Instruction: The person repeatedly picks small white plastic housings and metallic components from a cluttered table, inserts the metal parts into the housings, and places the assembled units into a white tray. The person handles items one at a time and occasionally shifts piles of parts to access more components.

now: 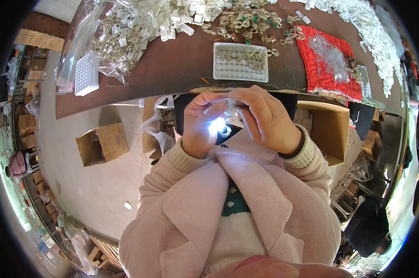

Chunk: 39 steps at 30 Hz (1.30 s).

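- The glowing clear piece (224, 131) sits between the left hand (201, 121) and right hand (267, 119).
- Fingers of both hands look closed in a pinch around it; glare hides the exact contact.
- A light, steady pinch, with the glow angled off the eyes, should suit so small a part.
- From the hands: white tray (240, 80) at 12 o'clock, red cloth (313, 82) at 2, clear bag (114, 68) at 10.
- The tabletop (172, 60) edge at 12 blocks a low forward reach.
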{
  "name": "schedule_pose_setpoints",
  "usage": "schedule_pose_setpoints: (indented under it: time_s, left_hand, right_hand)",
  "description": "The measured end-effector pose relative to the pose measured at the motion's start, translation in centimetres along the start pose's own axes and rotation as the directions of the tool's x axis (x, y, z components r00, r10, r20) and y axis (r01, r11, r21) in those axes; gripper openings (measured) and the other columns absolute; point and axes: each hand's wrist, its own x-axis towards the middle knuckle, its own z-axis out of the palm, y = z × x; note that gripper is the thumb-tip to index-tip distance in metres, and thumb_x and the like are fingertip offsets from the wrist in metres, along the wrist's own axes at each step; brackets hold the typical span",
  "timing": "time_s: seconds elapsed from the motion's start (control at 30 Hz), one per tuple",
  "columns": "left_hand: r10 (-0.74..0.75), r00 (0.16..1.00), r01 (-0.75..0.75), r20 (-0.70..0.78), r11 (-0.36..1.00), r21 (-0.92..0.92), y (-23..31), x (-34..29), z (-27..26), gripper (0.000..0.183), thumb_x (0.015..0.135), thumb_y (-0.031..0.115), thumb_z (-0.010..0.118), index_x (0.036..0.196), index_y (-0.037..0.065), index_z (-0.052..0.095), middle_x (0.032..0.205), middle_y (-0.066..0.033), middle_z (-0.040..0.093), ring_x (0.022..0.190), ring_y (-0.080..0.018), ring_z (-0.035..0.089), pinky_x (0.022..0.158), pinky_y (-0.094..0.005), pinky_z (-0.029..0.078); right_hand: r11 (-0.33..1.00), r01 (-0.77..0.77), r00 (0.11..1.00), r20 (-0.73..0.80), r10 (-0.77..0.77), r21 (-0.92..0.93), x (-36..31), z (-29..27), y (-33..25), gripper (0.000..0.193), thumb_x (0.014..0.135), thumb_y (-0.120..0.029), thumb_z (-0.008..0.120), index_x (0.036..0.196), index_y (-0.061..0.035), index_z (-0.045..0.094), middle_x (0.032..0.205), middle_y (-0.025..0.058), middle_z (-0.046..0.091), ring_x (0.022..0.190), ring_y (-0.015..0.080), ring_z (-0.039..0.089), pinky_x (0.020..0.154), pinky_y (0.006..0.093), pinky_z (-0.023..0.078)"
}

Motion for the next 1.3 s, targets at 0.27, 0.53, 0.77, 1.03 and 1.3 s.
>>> schedule_pose_setpoints:
  time_s: [0.27,0.53,0.77,1.03,1.3]
  left_hand:
    - [0.056,0.998,-0.056,0.004,0.998,0.014,0.3,-0.1,-0.7,0.016,0.090,-0.006,0.069,0.105,-0.002,0.067,0.102,-0.0085,0.071,0.084,-0.0098,0.066,0.076,-0.0226,0.054]
    - [0.058,0.998,-0.056,-0.012,0.993,0.102,-0.1,0.0,-0.8,0.019,0.088,-0.008,0.069,0.105,-0.003,0.067,0.100,-0.0073,0.070,0.086,-0.0096,0.065,0.077,-0.0228,0.053]
    - [-0.073,0.990,0.093,-0.117,0.982,0.167,-0.1,0.7,-0.3,0.022,0.098,0.015,0.059,0.115,0.001,0.061,0.092,-0.0072,0.065,0.075,-0.0134,0.060,0.063,-0.0233,0.047]
    - [-0.228,0.971,0.226,-0.072,0.974,-0.032,0.3,1.5,-1.0,0.015,0.101,0.019,0.055,0.103,0.005,0.060,0.096,-0.0123,0.063,0.062,-0.0159,0.050,0.050,-0.0233,0.036]
    - [-0.192,0.980,0.190,-0.056,0.981,-0.029,0.0,1.8,-1.8,0.009,0.096,0.011,0.064,0.095,0.004,0.059,0.091,-0.0108,0.066,0.056,-0.0097,0.047,0.045,-0.0187,0.031]
  right_hand:
    - [0.992,-0.119,0.987,-0.104,0.123,0.038,-0.2,1.4,-0.3,0.031,0.079,0.001,0.071,0.108,-0.0044,0.061,0.094,0.0127,0.065,0.083,0.0326,0.066,0.072,0.0405,0.054]
    - [0.994,-0.098,0.977,-0.196,0.089,-0.040,-0.6,1.4,0.5,0.015,0.076,0.000,0.074,0.087,-0.0054,0.066,0.084,0.0095,0.068,0.075,0.0288,0.066,0.068,0.0380,0.053]
    - [0.945,-0.320,0.913,-0.244,0.327,0.070,0.1,-0.3,3.9,0.014,0.082,-0.002,0.074,0.096,-0.0018,0.069,0.088,0.0136,0.068,0.080,0.0340,0.066,0.073,0.0394,0.053]
    - [0.822,-0.413,0.863,-0.456,0.216,-0.392,2.6,0.8,11.3,0.022,0.081,-0.024,0.077,0.090,-0.0058,0.071,0.090,0.0113,0.065,0.093,0.0331,0.062,0.078,0.0418,0.050]
    - [0.611,-0.507,0.861,-0.383,0.334,-0.608,4.8,1.8,13.7,0.026,0.080,-0.036,0.076,0.080,-0.0102,0.076,0.083,0.0076,0.066,0.088,0.0306,0.062,0.078,0.0444,0.046]
